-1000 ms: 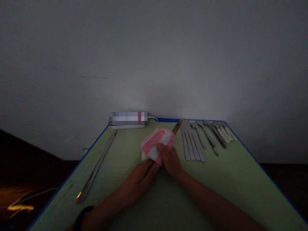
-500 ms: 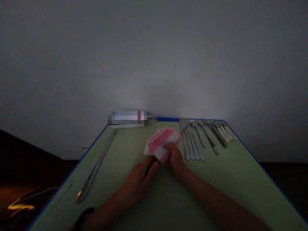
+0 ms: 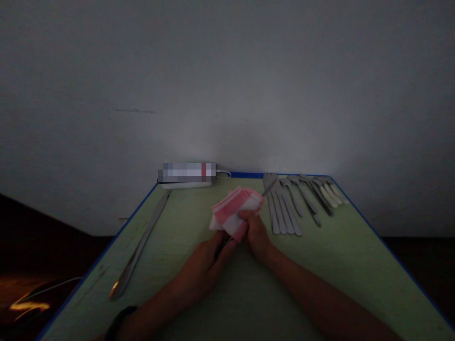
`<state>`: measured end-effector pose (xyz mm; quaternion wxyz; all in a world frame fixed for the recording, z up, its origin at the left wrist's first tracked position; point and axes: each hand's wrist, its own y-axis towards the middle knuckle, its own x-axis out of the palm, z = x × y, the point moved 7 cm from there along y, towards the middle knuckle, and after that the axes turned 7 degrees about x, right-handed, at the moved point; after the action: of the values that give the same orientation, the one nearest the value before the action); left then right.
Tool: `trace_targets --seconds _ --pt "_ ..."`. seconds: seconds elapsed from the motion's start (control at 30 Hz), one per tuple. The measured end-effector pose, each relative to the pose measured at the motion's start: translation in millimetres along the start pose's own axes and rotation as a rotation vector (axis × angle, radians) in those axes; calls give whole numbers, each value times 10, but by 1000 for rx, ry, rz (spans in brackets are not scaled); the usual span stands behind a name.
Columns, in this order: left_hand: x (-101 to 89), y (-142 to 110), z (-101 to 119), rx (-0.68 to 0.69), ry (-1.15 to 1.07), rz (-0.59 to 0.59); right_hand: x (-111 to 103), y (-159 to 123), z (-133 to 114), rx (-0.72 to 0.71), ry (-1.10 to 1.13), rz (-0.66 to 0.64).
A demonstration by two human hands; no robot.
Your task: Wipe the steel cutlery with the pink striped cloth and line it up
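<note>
A pink-and-white cloth [image 3: 232, 210] is folded around a table knife [image 3: 269, 187], whose blade tip sticks out at the cloth's upper right. My right hand [image 3: 258, 237] is closed on the cloth, thumb lying on top. My left hand [image 3: 209, 255] grips the knife's handle end just below the cloth; a glint of metal shows between its fingers, and most of the knife is hidden. To the right lie several forks [image 3: 282, 213] side by side. Another table knife [image 3: 142, 241] lies alone at the left.
Beyond the forks lie several spoons [image 3: 293, 199], more dark-handled cutlery [image 3: 320, 199] and pale-handled pieces [image 3: 330, 194]. A blurred-out box-like device [image 3: 186, 174] with a white cable [image 3: 223, 175] stands at the back left. The green table [image 3: 249, 303] has a blue edge against a grey wall [image 3: 227, 85].
The cloth and my right hand have shifted slightly left, and a little more of the blade shows past the cloth. The whole view has moved slightly.
</note>
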<state>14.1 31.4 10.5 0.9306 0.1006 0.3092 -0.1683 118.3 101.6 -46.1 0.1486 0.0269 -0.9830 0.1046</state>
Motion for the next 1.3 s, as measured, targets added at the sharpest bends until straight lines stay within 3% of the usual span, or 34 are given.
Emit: trace_targets --seconds 0.9,1.3 --pt "-15 -7 90 -16 -10 -38 15 -25 -43 -27 -11 10" --pt "14 -14 17 -24 -4 -22 2 -58 -85 -5 3 4"
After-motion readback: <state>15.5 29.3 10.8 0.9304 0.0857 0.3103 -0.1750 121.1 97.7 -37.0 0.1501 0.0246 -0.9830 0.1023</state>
